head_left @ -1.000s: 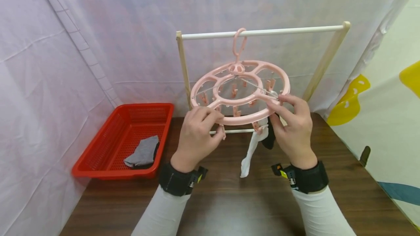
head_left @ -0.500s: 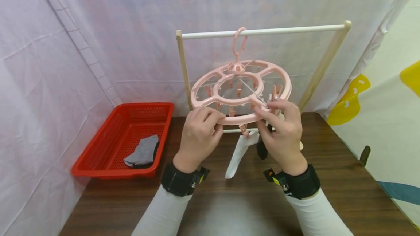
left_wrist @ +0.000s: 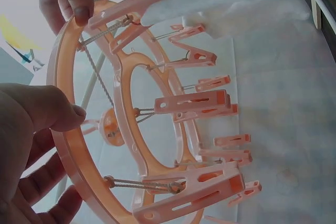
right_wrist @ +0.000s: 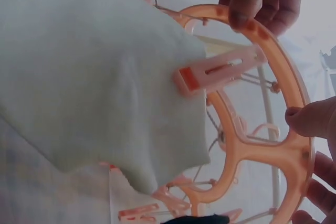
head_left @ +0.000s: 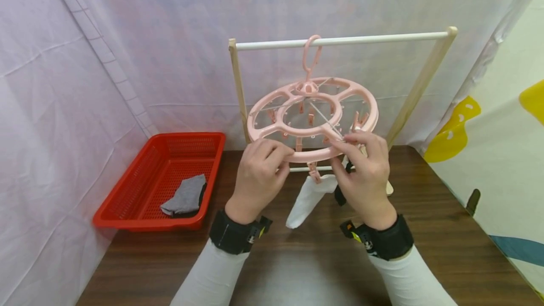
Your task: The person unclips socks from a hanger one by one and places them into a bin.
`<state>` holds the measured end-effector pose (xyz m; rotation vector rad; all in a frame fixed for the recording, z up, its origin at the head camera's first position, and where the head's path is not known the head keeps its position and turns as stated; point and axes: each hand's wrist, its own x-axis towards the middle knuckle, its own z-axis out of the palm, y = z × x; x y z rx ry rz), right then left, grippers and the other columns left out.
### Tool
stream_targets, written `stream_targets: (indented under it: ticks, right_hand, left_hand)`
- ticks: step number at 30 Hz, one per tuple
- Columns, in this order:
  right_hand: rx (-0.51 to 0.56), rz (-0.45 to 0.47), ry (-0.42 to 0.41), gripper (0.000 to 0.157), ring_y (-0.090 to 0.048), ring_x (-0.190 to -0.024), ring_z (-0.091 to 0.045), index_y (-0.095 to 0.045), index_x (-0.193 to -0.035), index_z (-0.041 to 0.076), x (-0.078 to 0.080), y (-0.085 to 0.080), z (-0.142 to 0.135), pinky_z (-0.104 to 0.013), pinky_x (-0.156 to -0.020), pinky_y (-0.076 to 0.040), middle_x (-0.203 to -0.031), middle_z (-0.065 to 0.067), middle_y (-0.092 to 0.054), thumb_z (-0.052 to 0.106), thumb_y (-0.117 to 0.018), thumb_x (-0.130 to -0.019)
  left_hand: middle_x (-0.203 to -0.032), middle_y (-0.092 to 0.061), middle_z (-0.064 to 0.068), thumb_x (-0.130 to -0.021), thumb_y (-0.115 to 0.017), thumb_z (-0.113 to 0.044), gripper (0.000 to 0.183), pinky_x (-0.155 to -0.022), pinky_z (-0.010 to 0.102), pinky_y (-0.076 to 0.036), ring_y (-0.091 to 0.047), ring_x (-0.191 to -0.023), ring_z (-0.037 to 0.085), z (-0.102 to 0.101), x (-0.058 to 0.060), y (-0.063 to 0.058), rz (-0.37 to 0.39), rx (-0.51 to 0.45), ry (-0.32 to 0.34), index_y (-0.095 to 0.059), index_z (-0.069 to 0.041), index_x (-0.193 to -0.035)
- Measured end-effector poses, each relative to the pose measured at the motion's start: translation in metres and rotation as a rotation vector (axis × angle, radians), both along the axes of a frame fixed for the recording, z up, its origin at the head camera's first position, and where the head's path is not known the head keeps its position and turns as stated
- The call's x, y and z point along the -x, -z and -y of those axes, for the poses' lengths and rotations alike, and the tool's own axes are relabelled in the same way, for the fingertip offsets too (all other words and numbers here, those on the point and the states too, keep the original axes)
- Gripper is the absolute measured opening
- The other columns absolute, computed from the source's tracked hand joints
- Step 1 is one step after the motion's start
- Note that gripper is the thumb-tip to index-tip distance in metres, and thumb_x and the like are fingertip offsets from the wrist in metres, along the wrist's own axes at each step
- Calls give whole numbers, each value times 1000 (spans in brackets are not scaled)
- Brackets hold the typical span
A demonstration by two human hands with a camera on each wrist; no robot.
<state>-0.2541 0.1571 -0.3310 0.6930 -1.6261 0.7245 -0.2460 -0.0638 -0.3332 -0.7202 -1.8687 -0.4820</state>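
A round pink clip hanger (head_left: 314, 156) hangs tilted by its hook, its near edge toward me. My left hand (head_left: 258, 178) pinches the near left rim, thumb below and fingers on top. On the near right rim my right hand (head_left: 363, 178) grips the same way. Between the hands, a pink peg (head_left: 313, 172) holds a white sock (head_left: 308, 204) by its edge; the right wrist view shows this peg (right_wrist: 220, 72) close up on the fabric. A black item (head_left: 340, 196) hangs behind, mostly hidden by my right hand. Other pegs (left_wrist: 191, 195) dangle from cords.
A white rod (head_left: 374, 39) on wooden posts bears the hook. To the left, a red basket (head_left: 106, 225) holds a grey cloth item (head_left: 187, 195) with something dark under it. All stand on a dark wooden table (head_left: 289, 268), with white curtains behind.
The hanger has turned, its near rim going left. My right hand, the white sock and its peg have shifted left with it. My left hand has barely moved.
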Motion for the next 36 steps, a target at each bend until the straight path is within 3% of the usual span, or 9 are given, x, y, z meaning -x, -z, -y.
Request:
stream_targets:
  ticks: [15, 27, 36]
  right_hand:
    - [-23, 40, -36, 24, -57, -108, -41, -74, -98, 3, 10, -2, -20, -46, -101, -41, -105, -18, -67, 5, -77, -74]
    - [-39, 63, -10, 23, -56, -112, -39, -74, -100, 4, 14, 0, -27, -46, -101, -40, -109, -18, -68, 5, -77, -77]
    - [-24, 20, -17, 17, -57, -107, -39, -75, -96, 6, 16, 1, -25, -46, -96, -41, -105, -17, -68, 7, -76, -79]
  left_hand:
    - [-88, -67, 1, -80, -61, -1, 19, -72, 38, -48, -61, -86, 22, 7, 4, 0, 8, -24, 2, -72, -12, -90]
    - [-86, -66, 4, -79, -59, 1, 18, -77, 40, -50, -61, -83, 23, 16, 11, 2, 16, -48, -6, -70, -11, -88]
    - [-87, -66, 5, -79, -58, 3, 19, -74, 36, -49, -59, -83, 24, 23, 14, 1, 39, -63, 5, -69, -10, -88]
